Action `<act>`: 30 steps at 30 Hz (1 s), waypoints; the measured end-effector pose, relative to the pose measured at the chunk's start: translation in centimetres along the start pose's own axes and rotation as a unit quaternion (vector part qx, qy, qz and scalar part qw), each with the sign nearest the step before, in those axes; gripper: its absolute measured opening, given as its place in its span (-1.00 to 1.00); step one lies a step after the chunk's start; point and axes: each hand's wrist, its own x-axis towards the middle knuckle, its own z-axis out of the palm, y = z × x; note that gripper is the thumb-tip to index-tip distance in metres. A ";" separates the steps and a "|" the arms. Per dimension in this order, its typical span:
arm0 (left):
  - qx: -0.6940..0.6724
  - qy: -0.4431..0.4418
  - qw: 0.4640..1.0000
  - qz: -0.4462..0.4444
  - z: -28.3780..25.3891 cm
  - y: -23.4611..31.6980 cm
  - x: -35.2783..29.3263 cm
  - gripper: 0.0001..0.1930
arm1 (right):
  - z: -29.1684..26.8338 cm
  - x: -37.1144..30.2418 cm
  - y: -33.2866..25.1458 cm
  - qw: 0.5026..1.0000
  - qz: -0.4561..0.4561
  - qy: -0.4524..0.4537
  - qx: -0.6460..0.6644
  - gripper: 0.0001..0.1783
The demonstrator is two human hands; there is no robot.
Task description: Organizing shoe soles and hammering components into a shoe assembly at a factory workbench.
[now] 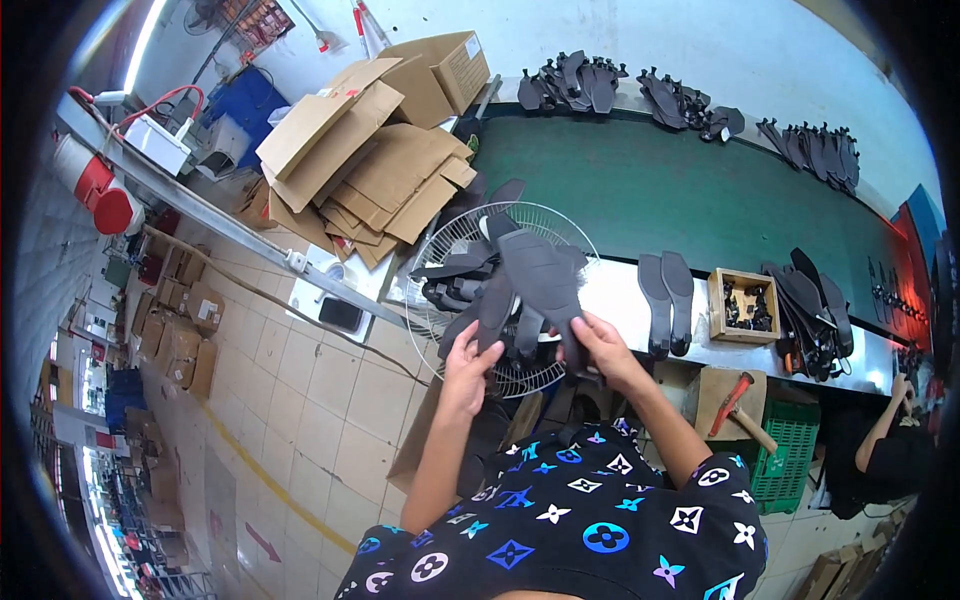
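Note:
Over a round wire basket (585,240), my left hand (468,372) pinches a narrow black shoe sole (494,312) between thumb and fingers. My right hand (603,350) grips the narrow end of a wider black shoe sole (540,270), whose broad end points away from me. The two soles are side by side, partly overlapping others beneath. More dark soles (455,270) lie heaped in the basket. Where the held pieces end among the pile is hard to make out.
Right of the basket, a pair of soles (667,300), a wooden box of small black parts (742,306) and a sole stack (812,310) rest on the bench. Behind runs a green belt (640,180). Cardboard (375,180) is piled left; a hammer (735,408) lies right, near a co-worker's arm (882,428).

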 end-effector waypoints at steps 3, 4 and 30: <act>-0.015 0.064 0.998 -0.022 0.5 -1.8 -0.8 -0.44 | 1.9 -0.2 1.2 1.000 -0.018 0.000 0.006 -0.60; -0.037 0.068 0.997 -0.032 0.1 -2.2 -1.0 -0.50 | 2.4 -0.4 1.5 0.999 -0.026 0.012 0.016 -0.60; 0.544 -0.025 0.801 0.250 3.3 -1.6 9.0 -0.75 | -18.8 -0.5 7.6 0.877 -0.045 0.462 -0.125 -0.73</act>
